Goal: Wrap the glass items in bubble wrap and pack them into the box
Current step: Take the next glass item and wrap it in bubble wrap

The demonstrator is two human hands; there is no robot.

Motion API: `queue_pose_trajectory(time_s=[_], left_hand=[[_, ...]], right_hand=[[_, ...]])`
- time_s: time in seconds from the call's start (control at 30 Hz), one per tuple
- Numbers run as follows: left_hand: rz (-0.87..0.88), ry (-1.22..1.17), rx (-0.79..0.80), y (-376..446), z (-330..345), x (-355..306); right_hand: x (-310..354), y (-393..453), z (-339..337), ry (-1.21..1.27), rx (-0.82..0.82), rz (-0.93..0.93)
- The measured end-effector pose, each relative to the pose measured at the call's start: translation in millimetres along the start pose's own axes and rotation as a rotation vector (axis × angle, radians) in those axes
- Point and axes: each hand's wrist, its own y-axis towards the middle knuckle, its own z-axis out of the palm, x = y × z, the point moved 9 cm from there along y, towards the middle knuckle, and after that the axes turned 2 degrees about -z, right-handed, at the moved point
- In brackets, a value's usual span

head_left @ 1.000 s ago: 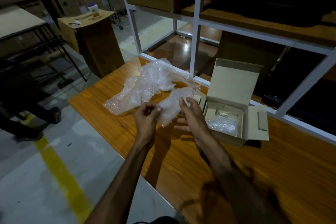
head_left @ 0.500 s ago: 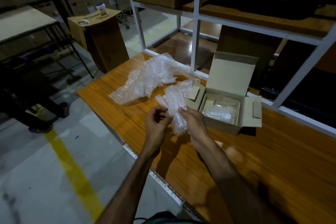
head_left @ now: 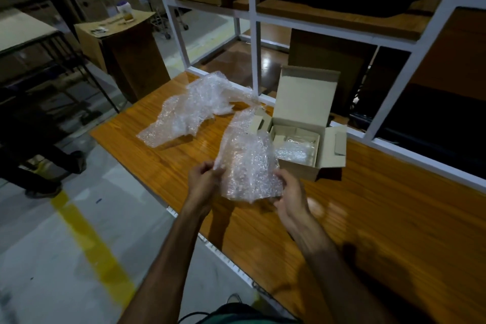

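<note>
Item: bubble wrap sheet [head_left: 247, 166], held up off the tabletop [head_left: 381, 218] between both my hands.
Left hand [head_left: 203, 181]: pinched on the sheet's lower left edge.
Right hand [head_left: 290, 193]: gripping the lower right corner from beneath.
Lie: I see its long axis running near to far, from my hands up and away, top edge just left of the box [head_left: 305, 134].
Glass inside the sheet: I cannot tell.
Box: open, lid up, far right of my hands; right hand nearer. One wrapped bundle [head_left: 293, 151] already sits inside.
Spare wrap [head_left: 192, 110]: lying far left, apart from the held sheet.
</note>
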Motion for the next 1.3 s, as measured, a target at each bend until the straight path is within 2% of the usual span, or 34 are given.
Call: queue_pose_trajectory(time_s=[0.3,0.4,0.47,0.53,0.6,0.63,0.8,0.9,1.07,1.2,1.3], left_hand=[[0.191,0.430,-0.169,33,-29,-18],[0.307,0.820,-0.346,24,-24,-10],[0.457,0.942,-0.406,-1,-8,-5],[0.502,0.860,-0.223,-30,29,12],[0.372,0.720,0.018,-55,66,36],[0.320,0.658,0.075,-60,77,46],[0.245,0.482,0.030,-59,82,57],[0.241,0.482,0.017,-59,74,55],[0.152,0.435,0.126,-44,55,48],[0.181,0.686,0.114,-5,21,-1],[0.352,1.044,0.031,32,-4,-61]], right_hand=[[-8,-5,-42,-0.072,-0.071,0.021],[-21,-8,-45,-0.142,-0.030,0.054],[-30,-10,-50,-0.151,-0.016,0.072],[-36,-12,-54,-0.195,0.001,0.077],[-42,-14,-54,-0.231,0.016,0.086],[-43,-15,-53,-0.241,0.024,0.091],[-50,-19,-47,-0.272,0.089,0.110],[-50,-24,-43,-0.236,0.113,0.114],[-47,-20,-60,-0.191,-0.023,0.089],[-45,-26,-84,-0.243,-0.159,0.035],[-48,-36,-97,-0.371,-0.183,0.012]])
